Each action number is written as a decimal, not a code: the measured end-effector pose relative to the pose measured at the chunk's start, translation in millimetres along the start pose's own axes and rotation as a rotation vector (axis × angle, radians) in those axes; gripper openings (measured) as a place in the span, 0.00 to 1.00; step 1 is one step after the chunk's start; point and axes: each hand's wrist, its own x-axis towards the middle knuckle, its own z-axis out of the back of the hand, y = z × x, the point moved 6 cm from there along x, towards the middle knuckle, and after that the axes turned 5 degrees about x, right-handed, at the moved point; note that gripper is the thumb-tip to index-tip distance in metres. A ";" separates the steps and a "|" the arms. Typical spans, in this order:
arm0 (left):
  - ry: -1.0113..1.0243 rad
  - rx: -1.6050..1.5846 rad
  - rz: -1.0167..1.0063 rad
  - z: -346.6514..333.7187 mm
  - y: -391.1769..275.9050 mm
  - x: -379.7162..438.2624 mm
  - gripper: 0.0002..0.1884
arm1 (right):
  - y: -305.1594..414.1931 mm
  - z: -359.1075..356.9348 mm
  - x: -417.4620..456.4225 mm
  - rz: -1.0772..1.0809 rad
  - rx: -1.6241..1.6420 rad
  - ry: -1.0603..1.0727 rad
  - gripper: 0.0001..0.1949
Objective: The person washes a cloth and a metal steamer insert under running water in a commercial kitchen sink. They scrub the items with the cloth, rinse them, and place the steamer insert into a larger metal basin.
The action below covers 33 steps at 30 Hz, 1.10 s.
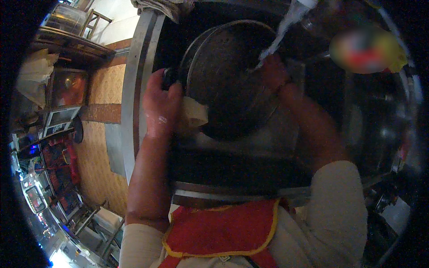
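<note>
A large round dark metal pan (231, 77) lies before me within a dark metal-framed counter. My left hand (161, 100) is at the pan's left rim, its thumb and fingers curled about a small dark thing that may be a handle. Beside that wrist is a pale, cloth-like or paper-like piece (195, 112); its exact kind is unclear. My right hand (274, 72) is over the pan's right part, blurred and in shadow. Whitish streaks (281, 33), perhaps running water, come down from the top right to this hand. Whether it grips something cannot be told.
A metal counter edge (134, 87) runs along the left. A folded cloth (162, 8) lies at the top. On the far left stand a wooden stool (94, 25) and shelving. Another person, partly blurred out, is at the upper right. A metal edge (214, 195) crosses in front of me.
</note>
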 end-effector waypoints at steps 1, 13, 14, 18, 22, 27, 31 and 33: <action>-0.017 -0.041 -0.021 0.2 -2.4 -1.0 0.19 | -3.2 -1.2 -1.1 -0.030 0.057 -0.014 0.15; -0.103 -0.251 -0.141 -5.0 -5.5 -13.2 0.18 | 193.2 10.8 -35.8 -0.078 0.762 0.385 0.14; -0.098 -0.256 -0.137 -6.3 -3.4 -13.9 0.18 | 191.9 11.7 -37.4 -0.090 0.815 0.369 0.15; -0.018 -0.246 -0.122 -12.2 -6.9 -12.2 0.18 | 183.8 -27.2 -39.8 -0.025 1.093 0.124 0.17; -0.057 -0.139 -0.210 -9.2 -7.3 -12.2 0.19 | 172.1 -21.7 -32.7 0.081 1.106 -0.097 0.19; -0.073 -0.071 -0.166 -5.0 -13.4 -12.9 0.18 | 183.4 9.1 -28.7 0.033 1.148 -0.001 0.19; -0.065 -0.192 -0.187 -6.4 -11.9 -15.7 0.18 | 196.3 42.8 -30.3 -0.001 1.197 0.124 0.19; -0.103 -0.184 -0.209 -5.0 -14.1 -16.6 0.18 | 198.4 55.4 -35.3 -0.002 1.211 0.177 0.19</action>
